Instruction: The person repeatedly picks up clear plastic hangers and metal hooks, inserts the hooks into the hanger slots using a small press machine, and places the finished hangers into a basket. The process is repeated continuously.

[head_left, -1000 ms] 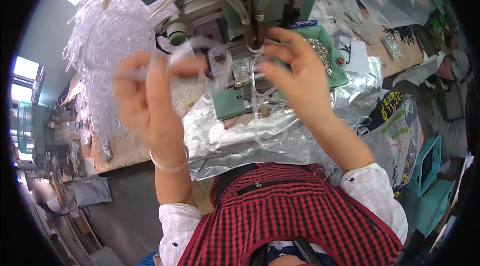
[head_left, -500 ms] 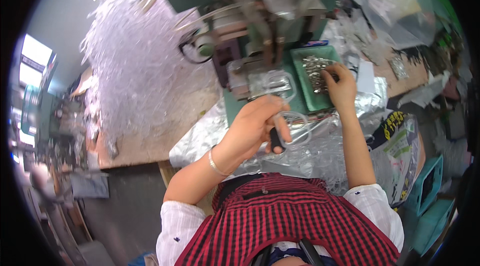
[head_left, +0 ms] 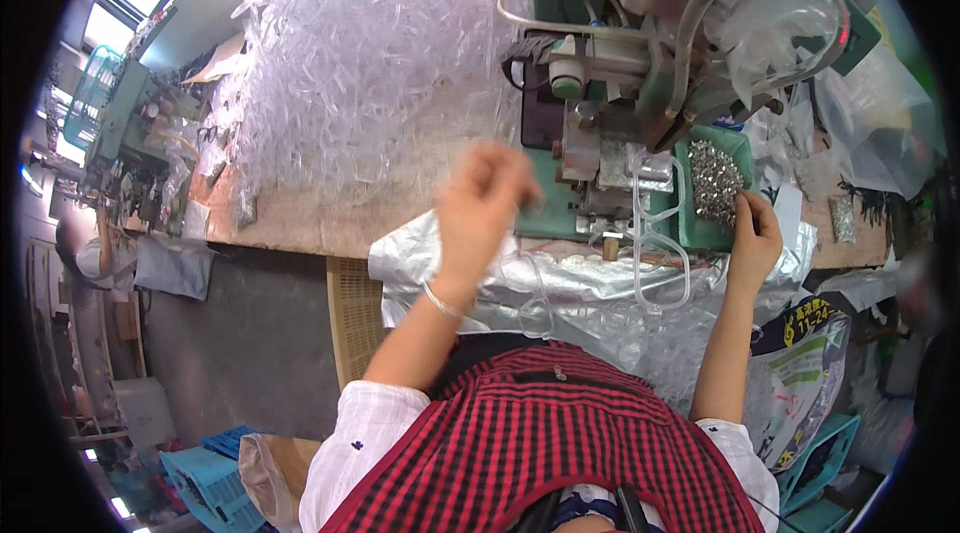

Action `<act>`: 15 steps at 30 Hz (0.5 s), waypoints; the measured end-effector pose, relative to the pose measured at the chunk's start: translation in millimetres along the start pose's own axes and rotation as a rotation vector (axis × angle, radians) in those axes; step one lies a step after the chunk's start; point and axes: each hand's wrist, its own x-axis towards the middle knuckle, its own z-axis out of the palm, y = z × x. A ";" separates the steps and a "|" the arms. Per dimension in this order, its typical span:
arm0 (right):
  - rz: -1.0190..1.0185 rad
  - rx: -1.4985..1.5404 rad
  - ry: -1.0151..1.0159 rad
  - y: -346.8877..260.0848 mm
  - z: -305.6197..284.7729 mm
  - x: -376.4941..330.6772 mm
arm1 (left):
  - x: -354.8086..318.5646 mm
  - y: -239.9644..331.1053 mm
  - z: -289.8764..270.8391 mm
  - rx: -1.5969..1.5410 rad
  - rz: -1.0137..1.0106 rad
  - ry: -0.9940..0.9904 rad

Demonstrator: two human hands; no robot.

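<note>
My left hand (head_left: 480, 208) hangs over the bench edge, left of the green machine (head_left: 600, 63); motion smears its fingers, so I cannot tell what is in them. A clear plastic frame with two openings, like a spectacle front (head_left: 682, 263), lies on the machine's metal fixture (head_left: 612, 168) and juts out over the front. My right hand (head_left: 757, 238) is at the right rim of a green tray (head_left: 705, 235), thumb and forefinger pinched together. Whatever they hold is too small to make out. Small shiny metal parts (head_left: 715, 183) fill much of the tray.
A high heap of clear plastic frames (head_left: 370, 63) covers the bench to the left. Silver foil (head_left: 410, 263) drapes over the front edge, with clear pieces on it. Clear bags (head_left: 870, 123) lie at the right. Blue crates (head_left: 205, 488) stand on the floor.
My left hand has moved left, away from the clear frame it was handling near the fixture. My right hand has drawn back from the metal parts to the tray's rim. The view has shifted.
</note>
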 end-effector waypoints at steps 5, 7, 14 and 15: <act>-0.017 0.056 -0.112 -27.6 11.3 8.0 | 108.5 -20.6 -16.2 0.558 0.637 0.195; 0.037 0.074 -0.175 -36.4 14.6 7.2 | 129.8 -34.9 -8.6 0.628 0.678 0.183; 0.042 0.080 -0.159 -32.4 10.9 -2.9 | 146.2 -43.5 7.3 0.575 0.598 0.230; 0.060 0.088 -0.162 -31.8 9.0 -2.9 | 148.1 -43.9 8.5 0.599 0.608 0.238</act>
